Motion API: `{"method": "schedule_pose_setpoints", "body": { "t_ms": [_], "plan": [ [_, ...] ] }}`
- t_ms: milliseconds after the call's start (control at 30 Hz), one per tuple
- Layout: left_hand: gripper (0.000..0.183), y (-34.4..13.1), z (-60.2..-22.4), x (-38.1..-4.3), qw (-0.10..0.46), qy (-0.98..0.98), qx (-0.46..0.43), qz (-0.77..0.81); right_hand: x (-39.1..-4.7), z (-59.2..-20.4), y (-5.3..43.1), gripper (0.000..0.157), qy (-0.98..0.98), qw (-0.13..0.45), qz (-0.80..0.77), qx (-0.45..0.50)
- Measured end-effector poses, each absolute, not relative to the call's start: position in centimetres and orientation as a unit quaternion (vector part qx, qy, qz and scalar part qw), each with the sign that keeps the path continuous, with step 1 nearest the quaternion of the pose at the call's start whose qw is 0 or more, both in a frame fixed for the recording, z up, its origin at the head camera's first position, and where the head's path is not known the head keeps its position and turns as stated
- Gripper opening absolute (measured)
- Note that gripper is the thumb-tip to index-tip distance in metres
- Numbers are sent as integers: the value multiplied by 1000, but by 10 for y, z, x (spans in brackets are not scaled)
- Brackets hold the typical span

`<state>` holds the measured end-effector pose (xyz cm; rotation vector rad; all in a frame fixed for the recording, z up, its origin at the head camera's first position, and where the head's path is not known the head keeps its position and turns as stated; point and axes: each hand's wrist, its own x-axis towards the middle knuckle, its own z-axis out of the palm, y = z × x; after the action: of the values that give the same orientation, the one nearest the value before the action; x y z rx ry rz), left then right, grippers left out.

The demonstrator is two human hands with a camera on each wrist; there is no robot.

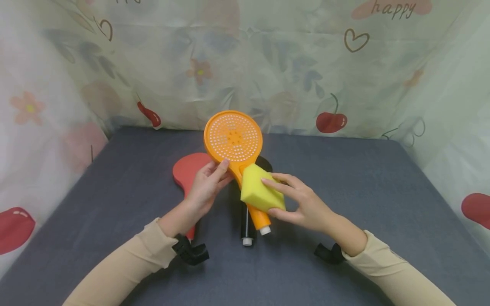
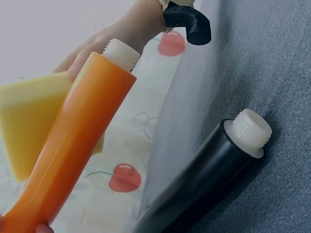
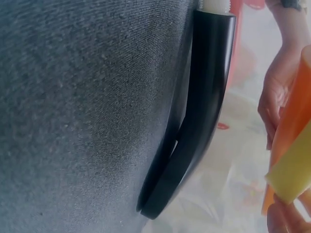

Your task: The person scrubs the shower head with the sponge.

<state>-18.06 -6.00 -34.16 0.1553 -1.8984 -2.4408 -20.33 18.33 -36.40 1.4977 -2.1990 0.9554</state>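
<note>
An orange shower head [image 1: 233,138] is held up above the table, its perforated round face turned toward the head camera. My left hand [image 1: 206,185] grips it where the head meets the handle, thumb on the front. In my right hand [image 1: 302,199] is a yellow sponge [image 1: 260,187], pinched between thumb and fingers and lying against the orange handle. The left wrist view shows the white threaded end [image 2: 121,53] of that handle, with the sponge behind it. Part of the handle is hidden by the sponge in the head view.
Below the hands, a black shower head [image 1: 248,225] and a red shower head [image 1: 189,170] lie on the dark grey table [image 1: 344,170]. The black one is partly covered by the orange one and the sponge. Patterned curtains [image 1: 275,76] hang behind and at both sides.
</note>
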Motion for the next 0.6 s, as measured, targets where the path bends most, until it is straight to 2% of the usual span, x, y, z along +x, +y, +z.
{"method": "schedule_pose_setpoints", "body": {
  "t_ms": [233,400,600],
  "plan": [
    [41,-63,-338,-180,24,-613,55,-788,-200,-365,188,50,-731,163,321,580],
    [41,-64,-339,-181,28,-610,49,-790,-200,-365,188,46,-687,191,320,624],
    [40,-63,-339,-180,31,-613,51,-788,-201,-364,185,45,-705,220,302,603]
  ]
}}
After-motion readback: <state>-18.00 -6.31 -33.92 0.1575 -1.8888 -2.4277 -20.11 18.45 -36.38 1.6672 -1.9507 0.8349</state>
